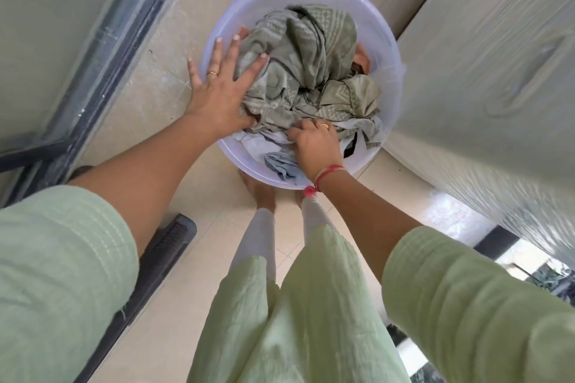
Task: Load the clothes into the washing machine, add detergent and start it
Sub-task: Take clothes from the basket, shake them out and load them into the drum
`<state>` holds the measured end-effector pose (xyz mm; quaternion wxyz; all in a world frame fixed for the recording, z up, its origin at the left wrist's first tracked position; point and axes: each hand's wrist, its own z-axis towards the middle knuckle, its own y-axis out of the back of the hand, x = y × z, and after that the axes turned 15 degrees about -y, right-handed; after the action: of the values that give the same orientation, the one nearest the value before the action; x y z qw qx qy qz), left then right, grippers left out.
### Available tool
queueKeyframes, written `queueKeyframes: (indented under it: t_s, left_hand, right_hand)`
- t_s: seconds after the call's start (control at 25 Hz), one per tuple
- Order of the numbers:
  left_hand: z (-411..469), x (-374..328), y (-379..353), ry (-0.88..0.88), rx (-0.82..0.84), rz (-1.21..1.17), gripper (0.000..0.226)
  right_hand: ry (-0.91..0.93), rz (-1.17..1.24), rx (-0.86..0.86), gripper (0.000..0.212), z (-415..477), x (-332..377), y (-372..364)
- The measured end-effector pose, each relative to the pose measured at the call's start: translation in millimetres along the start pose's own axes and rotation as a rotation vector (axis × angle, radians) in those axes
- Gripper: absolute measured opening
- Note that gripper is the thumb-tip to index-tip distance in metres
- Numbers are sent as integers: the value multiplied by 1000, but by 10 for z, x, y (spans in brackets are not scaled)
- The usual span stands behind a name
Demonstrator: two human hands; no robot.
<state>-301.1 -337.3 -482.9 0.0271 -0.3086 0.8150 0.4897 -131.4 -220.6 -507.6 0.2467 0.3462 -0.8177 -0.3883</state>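
Observation:
A round pale lilac plastic tub (390, 50) stands on the floor, heaped with clothes. On top lies an olive-green patterned garment (306, 59); white cloth (258, 141) and a light blue piece (280, 163) lie at the near side. My left hand (222, 84) rests flat, fingers spread, on the left side of the green garment. My right hand (314, 143) is curled into the pile at the near rim, fingers pinching white and green fabric. The washing machine is not in view.
A tall pale cabinet or appliance side (485, 65) stands close on the right of the tub. A dark metal door frame (102, 50) runs along the left. A dark ribbed object (169, 241) lies on the beige tiled floor (174, 78). My feet stand just behind the tub.

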Motion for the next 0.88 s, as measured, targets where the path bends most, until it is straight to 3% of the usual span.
queueKeyframes:
  t_s: [0.16, 0.24, 0.28, 0.32, 0.4, 0.44, 0.48, 0.6, 0.68, 0.88]
  left_hand:
    - [-196, -48, -91, -5, -5, -29, 116]
    - [-256, -71, -172, 19, -7, -70, 115]
    - [-281, -69, -216, 23, 2, -86, 117]
    - [-307, -71, -245, 14, 19, -93, 120]
    - [-352, -82, -270, -23, 65, -131, 129]
    - [-374, -95, -273, -40, 85, -155, 133]
    - [-395, -111, -273, -53, 110, -167, 137]
    - [-429, -152, -315, -55, 178, -133, 144]
    - [-425, -168, -355, -39, 194, -110, 146]
    - [-391, -224, -395, -41, 178, -172, 146]
  right_hand:
    - [-319, 603, -47, 12, -6, -61, 273]
    - [-295, 699, -167, 14, -90, -40, 372]
    - [-221, 703, -147, 17, -142, -8, 404]
    - [-111, 562, -52, 25, -219, 22, 390]
    - [137, -25, 149, 42, -433, 9, 199]
    - [193, -188, 212, 48, -482, -51, 97]
    - [203, -187, 230, 45, -471, -100, 50]
    - [80, 200, 286, 21, -261, -101, 188]
    - [43, 348, 190, 12, -211, -148, 337]
    - [-160, 700, -1, 19, -781, -253, 567]
